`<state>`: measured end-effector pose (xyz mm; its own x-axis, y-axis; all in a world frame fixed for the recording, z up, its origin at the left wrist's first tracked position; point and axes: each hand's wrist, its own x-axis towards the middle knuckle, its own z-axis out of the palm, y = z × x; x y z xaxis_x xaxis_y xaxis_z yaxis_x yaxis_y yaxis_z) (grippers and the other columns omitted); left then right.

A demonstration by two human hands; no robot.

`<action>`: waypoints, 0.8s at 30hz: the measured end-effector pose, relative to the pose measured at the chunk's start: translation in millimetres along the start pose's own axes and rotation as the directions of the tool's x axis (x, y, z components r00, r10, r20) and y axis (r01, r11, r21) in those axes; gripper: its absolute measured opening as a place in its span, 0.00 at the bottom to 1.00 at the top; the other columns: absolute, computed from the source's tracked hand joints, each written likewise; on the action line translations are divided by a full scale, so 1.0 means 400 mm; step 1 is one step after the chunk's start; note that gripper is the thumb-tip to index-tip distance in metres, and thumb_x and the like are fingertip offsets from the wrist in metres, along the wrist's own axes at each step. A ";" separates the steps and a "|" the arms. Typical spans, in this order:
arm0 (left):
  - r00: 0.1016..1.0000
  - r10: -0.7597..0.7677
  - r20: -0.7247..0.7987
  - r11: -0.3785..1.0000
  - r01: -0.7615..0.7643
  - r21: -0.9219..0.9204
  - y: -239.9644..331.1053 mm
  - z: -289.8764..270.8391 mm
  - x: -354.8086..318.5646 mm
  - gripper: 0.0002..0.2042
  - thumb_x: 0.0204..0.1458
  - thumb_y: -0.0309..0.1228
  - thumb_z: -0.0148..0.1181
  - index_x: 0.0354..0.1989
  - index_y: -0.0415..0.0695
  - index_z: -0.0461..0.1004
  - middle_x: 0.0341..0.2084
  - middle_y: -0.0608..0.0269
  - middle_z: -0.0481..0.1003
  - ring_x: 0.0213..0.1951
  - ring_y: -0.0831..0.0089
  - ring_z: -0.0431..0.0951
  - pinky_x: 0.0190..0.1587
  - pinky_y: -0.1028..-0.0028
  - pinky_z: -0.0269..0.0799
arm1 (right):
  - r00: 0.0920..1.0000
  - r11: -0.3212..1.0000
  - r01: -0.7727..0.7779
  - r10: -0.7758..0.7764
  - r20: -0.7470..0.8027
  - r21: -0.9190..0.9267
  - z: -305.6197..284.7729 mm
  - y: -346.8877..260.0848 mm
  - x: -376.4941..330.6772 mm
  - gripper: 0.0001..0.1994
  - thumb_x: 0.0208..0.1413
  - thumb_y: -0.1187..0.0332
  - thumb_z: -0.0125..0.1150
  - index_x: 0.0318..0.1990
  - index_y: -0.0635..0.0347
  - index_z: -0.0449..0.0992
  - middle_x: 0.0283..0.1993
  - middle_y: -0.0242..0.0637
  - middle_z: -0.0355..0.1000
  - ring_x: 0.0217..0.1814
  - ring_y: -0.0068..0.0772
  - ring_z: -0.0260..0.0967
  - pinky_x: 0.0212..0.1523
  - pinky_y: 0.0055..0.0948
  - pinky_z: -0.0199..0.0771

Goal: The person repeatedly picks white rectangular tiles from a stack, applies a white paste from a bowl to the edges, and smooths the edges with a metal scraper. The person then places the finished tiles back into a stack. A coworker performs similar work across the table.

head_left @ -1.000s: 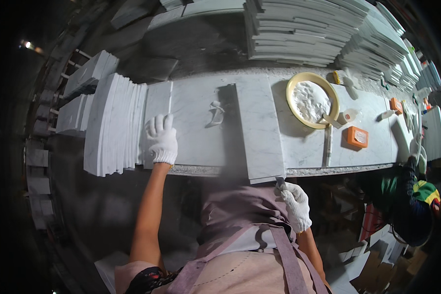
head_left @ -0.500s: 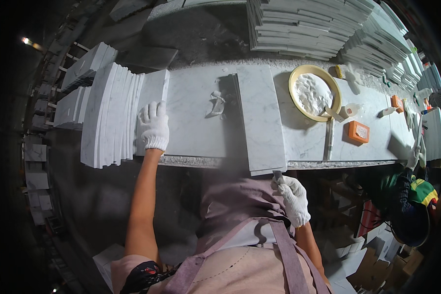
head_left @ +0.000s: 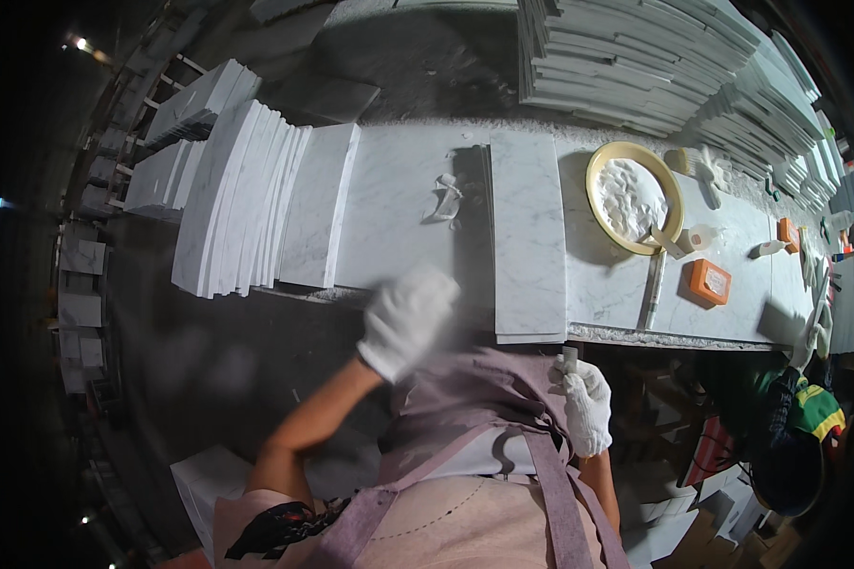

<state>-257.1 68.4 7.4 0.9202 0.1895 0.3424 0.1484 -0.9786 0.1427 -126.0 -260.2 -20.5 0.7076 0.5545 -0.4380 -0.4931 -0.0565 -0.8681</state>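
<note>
My left hand, in a white knit glove, is in the air before the table's near edge; motion smears its fingers, and I see nothing held. My right hand, gloved alike, is closed around a small flat grey blade, like a scraper, which points up. Just beyond it lies a short stack of long grey-veined white marble slabs, its near end jutting past the table edge. Left of the stack, a crumpled white scrap rests on the marble tabletop.
A row of leaning slabs stands at the left. On the right are a yellow-rimmed bowl of white paste, a putty knife and an orange box. Tall slab stacks rise behind. A co-worker is at far right.
My left hand has left the slab at the end of the leaning row and swung right, toward my body. My right hand keeps the scraper, its blade now more upright. The view has shifted slightly.
</note>
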 end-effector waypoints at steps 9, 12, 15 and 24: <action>0.667 0.431 0.607 0.578 0.312 -0.754 0.210 -0.119 -0.038 0.12 0.59 0.33 0.59 0.49 0.45 0.81 0.43 0.53 0.81 0.46 0.51 0.82 0.48 0.54 0.77 | 0.999 1.000 0.025 -0.025 -0.044 0.012 -0.056 -0.014 -0.006 0.14 0.68 0.63 0.67 0.53 0.63 0.79 0.54 0.39 0.80 0.50 0.29 0.78 0.48 0.31 0.82; 0.526 0.564 0.637 0.556 0.328 -0.764 0.205 -0.151 -0.033 0.16 0.54 0.28 0.58 0.51 0.40 0.77 0.46 0.48 0.80 0.48 0.48 0.81 0.47 0.54 0.78 | 0.997 0.999 0.024 -0.026 -0.071 -0.029 -0.027 -0.001 -0.003 0.15 0.67 0.62 0.67 0.54 0.63 0.79 0.53 0.38 0.80 0.49 0.28 0.78 0.48 0.31 0.81; 0.353 0.616 0.704 0.627 0.321 -0.710 0.213 -0.176 -0.016 0.22 0.49 0.22 0.56 0.56 0.34 0.72 0.46 0.41 0.79 0.48 0.44 0.81 0.46 0.53 0.79 | 0.998 0.997 0.008 -0.013 -0.066 -0.071 0.003 0.010 -0.008 0.17 0.67 0.61 0.68 0.56 0.64 0.79 0.53 0.37 0.81 0.49 0.27 0.78 0.49 0.31 0.81; 0.156 0.565 0.810 0.780 0.220 -0.586 0.220 -0.182 -0.055 0.27 0.56 0.26 0.57 0.66 0.34 0.66 0.42 0.39 0.80 0.43 0.46 0.85 0.37 0.55 0.81 | 0.999 0.997 -0.039 0.040 -0.006 0.070 0.055 -0.028 -0.032 0.11 0.69 0.71 0.63 0.55 0.64 0.78 0.49 0.40 0.81 0.47 0.28 0.78 0.52 0.32 0.83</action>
<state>-290.5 -15.9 79.9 0.5210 -0.5887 -0.6181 0.1058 -0.6740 0.7311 -140.7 -248.6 0.1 0.6905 0.5465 -0.4738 -0.5550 -0.0198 -0.8316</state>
